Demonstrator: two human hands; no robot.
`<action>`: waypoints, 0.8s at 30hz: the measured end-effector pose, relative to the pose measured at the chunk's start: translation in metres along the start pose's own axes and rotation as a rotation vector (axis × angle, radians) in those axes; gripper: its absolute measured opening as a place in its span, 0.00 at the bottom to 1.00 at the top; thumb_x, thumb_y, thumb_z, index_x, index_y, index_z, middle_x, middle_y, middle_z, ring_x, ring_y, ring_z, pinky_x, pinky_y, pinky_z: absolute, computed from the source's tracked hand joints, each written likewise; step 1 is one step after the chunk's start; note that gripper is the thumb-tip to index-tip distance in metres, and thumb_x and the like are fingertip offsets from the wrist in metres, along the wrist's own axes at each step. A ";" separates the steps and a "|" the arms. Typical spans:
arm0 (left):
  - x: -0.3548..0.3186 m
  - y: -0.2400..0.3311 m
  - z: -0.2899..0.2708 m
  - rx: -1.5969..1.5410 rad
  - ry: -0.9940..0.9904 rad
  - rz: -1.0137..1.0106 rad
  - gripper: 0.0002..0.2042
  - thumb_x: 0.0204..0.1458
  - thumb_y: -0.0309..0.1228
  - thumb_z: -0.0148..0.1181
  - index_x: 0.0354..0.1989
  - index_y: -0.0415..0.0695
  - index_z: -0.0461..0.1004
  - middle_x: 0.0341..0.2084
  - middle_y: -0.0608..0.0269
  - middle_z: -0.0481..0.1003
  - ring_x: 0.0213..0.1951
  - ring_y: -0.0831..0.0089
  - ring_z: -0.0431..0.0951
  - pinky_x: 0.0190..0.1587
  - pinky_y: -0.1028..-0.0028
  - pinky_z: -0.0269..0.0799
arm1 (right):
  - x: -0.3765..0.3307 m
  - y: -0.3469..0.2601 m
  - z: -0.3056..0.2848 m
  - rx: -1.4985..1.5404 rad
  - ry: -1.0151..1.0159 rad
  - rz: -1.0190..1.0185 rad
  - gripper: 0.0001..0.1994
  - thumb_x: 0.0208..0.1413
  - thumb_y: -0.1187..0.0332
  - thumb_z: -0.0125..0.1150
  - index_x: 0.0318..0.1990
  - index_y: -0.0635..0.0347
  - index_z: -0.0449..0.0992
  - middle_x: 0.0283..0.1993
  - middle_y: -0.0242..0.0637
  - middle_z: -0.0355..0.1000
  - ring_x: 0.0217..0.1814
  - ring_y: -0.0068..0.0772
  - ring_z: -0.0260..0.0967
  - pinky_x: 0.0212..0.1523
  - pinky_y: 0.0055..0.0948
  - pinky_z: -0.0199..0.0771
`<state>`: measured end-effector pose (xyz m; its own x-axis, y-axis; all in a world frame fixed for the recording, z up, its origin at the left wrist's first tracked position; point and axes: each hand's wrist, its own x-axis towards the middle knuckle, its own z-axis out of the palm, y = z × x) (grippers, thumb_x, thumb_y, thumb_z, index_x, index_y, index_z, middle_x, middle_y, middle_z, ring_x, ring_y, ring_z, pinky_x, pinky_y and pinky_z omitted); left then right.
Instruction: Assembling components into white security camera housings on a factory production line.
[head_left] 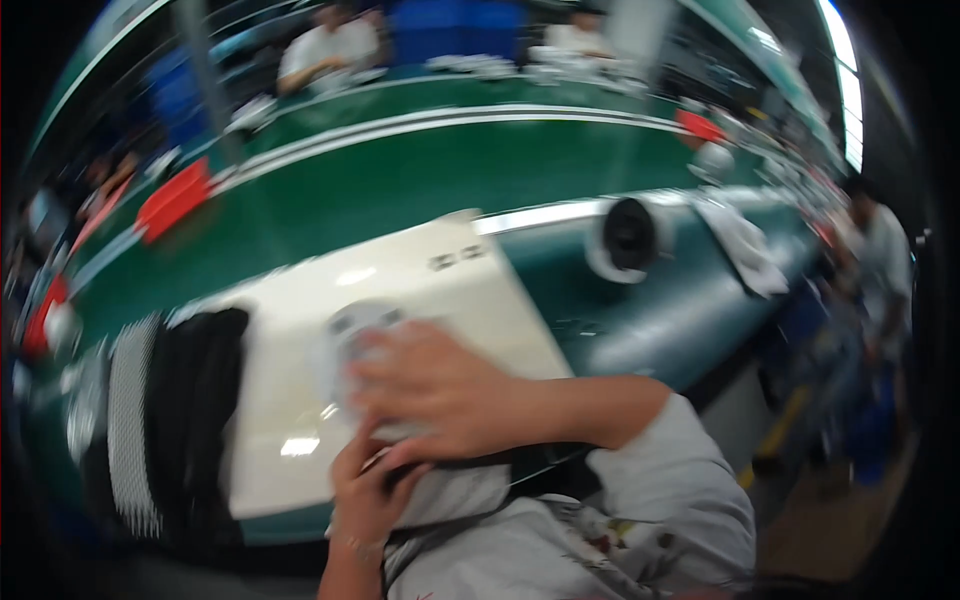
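A white rounded piece (335, 350) with small dark patches lies over a cream board (285, 400), smeared by motion; its exact kind cannot be made out. Across it reaches my right hand (435, 385), fingers bent over its top and side. From below comes my left hand (368, 485), its fingers closed around the piece's near edge, close under the right palm. The fingertips of both hands are partly hidden or blurred. Left of the board, black fabric pieces (205, 400) lie in a pile alongside a grey mesh strip (130, 425).
A white round thing with a black centre (630, 235) stands on the green table (640, 320) to the right, with a white cloth (742, 250) beyond it. Past a green belt (430, 165), red trays (172, 200) line the edge. Co-workers sit opposite; another person (880, 260) is at right.
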<state>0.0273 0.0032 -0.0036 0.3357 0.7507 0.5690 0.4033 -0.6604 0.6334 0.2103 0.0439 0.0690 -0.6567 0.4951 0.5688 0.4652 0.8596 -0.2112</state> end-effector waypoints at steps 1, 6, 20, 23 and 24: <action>0.007 0.017 -0.003 0.057 0.038 0.016 0.21 0.31 0.26 0.69 0.37 0.35 0.72 0.45 0.48 0.69 0.26 0.67 0.73 0.28 0.73 0.71 | 0.000 0.002 0.006 -0.030 0.044 -0.046 0.27 0.47 0.46 0.53 0.48 0.57 0.67 0.55 0.42 0.61 0.64 0.48 0.48 0.59 0.52 0.42; 0.004 0.022 0.000 0.119 0.093 0.160 0.16 0.47 0.31 0.56 0.42 0.33 0.69 0.46 0.49 0.62 0.47 0.63 0.66 0.45 0.73 0.63 | -0.002 -0.003 0.000 -0.007 0.176 -0.092 0.25 0.45 0.50 0.55 0.46 0.58 0.67 0.53 0.43 0.61 0.61 0.47 0.51 0.59 0.51 0.46; 0.067 -0.032 -0.025 0.160 -0.163 1.456 0.08 0.48 0.25 0.56 0.34 0.32 0.71 0.38 0.46 0.71 0.37 0.56 0.73 0.39 0.68 0.68 | -0.008 -0.022 0.027 0.107 0.431 -0.369 0.05 0.29 0.68 0.62 0.19 0.52 0.74 0.23 0.25 0.68 0.34 0.31 0.63 0.44 0.35 0.55; 0.012 0.041 -0.006 -0.085 0.088 0.068 0.08 0.46 0.23 0.56 0.35 0.32 0.71 0.40 0.44 0.71 0.39 0.56 0.73 0.40 0.69 0.68 | -0.011 -0.019 0.035 0.182 0.396 -0.338 0.05 0.29 0.68 0.62 0.20 0.52 0.73 0.23 0.25 0.68 0.34 0.31 0.63 0.43 0.34 0.56; 0.023 0.017 -0.010 -0.080 0.092 0.065 0.08 0.46 0.23 0.56 0.35 0.32 0.71 0.40 0.44 0.71 0.39 0.56 0.73 0.40 0.69 0.68 | -0.011 -0.019 0.037 0.285 0.369 -0.308 0.06 0.30 0.68 0.62 0.20 0.53 0.73 0.24 0.26 0.68 0.35 0.32 0.63 0.43 0.33 0.56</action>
<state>0.0331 0.0089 0.0259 0.2783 0.7037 0.6537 0.3130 -0.7099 0.6309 0.1869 0.0265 0.0377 -0.4613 0.1824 0.8683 0.0717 0.9831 -0.1685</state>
